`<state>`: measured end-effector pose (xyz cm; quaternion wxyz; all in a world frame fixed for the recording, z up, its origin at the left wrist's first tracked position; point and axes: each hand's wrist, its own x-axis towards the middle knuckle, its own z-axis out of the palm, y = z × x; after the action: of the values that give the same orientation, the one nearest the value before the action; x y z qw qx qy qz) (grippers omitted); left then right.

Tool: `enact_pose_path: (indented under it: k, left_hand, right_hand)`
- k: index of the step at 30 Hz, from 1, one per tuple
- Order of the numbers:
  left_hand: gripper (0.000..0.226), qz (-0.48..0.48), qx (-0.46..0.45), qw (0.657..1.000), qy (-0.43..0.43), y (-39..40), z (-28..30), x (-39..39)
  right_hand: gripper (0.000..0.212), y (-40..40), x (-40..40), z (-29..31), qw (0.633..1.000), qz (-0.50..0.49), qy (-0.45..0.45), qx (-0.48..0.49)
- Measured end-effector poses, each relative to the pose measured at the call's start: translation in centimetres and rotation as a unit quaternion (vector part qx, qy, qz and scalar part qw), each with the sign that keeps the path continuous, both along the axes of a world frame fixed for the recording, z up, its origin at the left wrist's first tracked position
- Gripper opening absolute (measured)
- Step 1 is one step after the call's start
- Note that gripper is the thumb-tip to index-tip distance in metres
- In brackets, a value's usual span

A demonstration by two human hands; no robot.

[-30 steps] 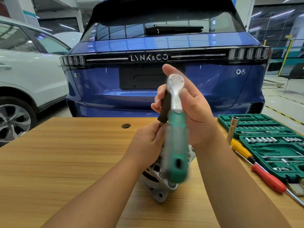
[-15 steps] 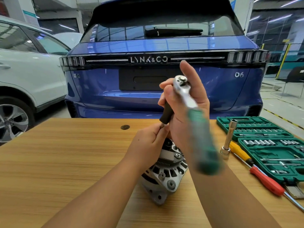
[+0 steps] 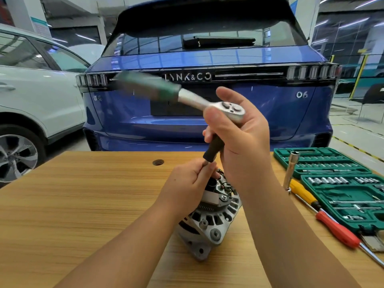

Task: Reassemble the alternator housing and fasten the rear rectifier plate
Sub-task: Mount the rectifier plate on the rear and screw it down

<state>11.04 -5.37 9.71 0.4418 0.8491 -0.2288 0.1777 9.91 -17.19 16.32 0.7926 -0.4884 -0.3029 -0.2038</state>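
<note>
A silver alternator [image 3: 209,221] rests tilted on the wooden table [image 3: 83,204], its rear plate with screws facing up. My right hand [image 3: 243,142] grips the head of a ratchet wrench [image 3: 232,110], whose blurred green handle [image 3: 149,87] points up and left. A black extension bar [image 3: 214,149] runs from the ratchet head down to the alternator's rear. My left hand [image 3: 191,188] pinches the bar's lower end just above the rear plate. The socket tip is hidden behind my fingers.
An open green socket set case [image 3: 342,183] lies at the right. Beside it stand a tall silver socket [image 3: 291,171] and a yellow-handled [image 3: 303,192] and a red-handled screwdriver [image 3: 336,229]. A blue car [image 3: 207,121] and a white car [image 3: 31,100] stand behind the table.
The ratchet handle has swung from pointing down toward me, past the lower right, round to the upper left. Both hands have stayed on the tool above the alternator.
</note>
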Motion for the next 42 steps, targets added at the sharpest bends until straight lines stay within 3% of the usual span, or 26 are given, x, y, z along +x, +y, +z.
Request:
enact_pose_path:
  k: [2,5,9,17,23,26,30,32,35,38,42]
  left_hand:
    - [0.035,0.006,0.015,1.000,-0.017,0.0,0.1,-0.1]
    - [0.035,0.005,0.005,1.000,-0.011,0.0,0.1,0.1]
    - [0.035,-0.012,-0.034,0.999,-0.022,0.0,0.1,0.0]
    - [0.041,-0.012,-0.042,0.999,-0.020,0.1,0.2,-0.3]
    - [0.036,-0.005,-0.066,0.998,0.004,0.0,0.3,-0.3]
    - [0.038,-0.008,-0.066,0.998,0.003,0.1,0.4,-0.4]
    - [0.036,-0.021,-0.084,0.996,0.019,0.0,0.3,-0.3]
    - [0.035,-0.031,-0.103,0.993,0.051,0.1,0.3,-0.1]
    - [0.040,-0.026,-0.049,0.998,0.002,0.1,0.2,-0.2]
    - [0.038,-0.027,-0.043,0.999,0.011,0.0,0.4,-0.2]
    - [0.034,-0.024,-0.048,0.999,0.008,0.0,0.4,0.0]
  right_hand:
    - [0.037,0.3,0.0,0.1,0.998,-0.046,0.032,0.019]
    - [0.043,-0.1,0.2,0.1,0.997,0.042,0.051,0.029]
    - [0.043,0.2,0.4,-0.4,0.997,0.076,-0.015,0.016]
    - [0.036,0.4,0.3,-0.5,0.990,-0.020,-0.130,-0.052]
    - [0.059,-1.2,0.7,0.1,0.964,0.263,-0.022,-0.025]
    - [0.059,-1.5,1.2,-0.2,0.946,0.325,0.000,0.004]
    - [0.083,-1.3,1.2,0.0,0.966,0.257,0.024,0.010]
    - [0.064,-0.7,1.0,-0.2,0.985,0.169,0.031,0.016]
    - [0.015,0.4,0.6,-0.3,0.999,-0.006,0.038,0.002]
    - [0.020,0.5,0.3,-0.4,0.998,0.034,0.055,0.016]
    - [0.039,0.2,0.4,-0.7,0.996,0.060,-0.061,0.009]
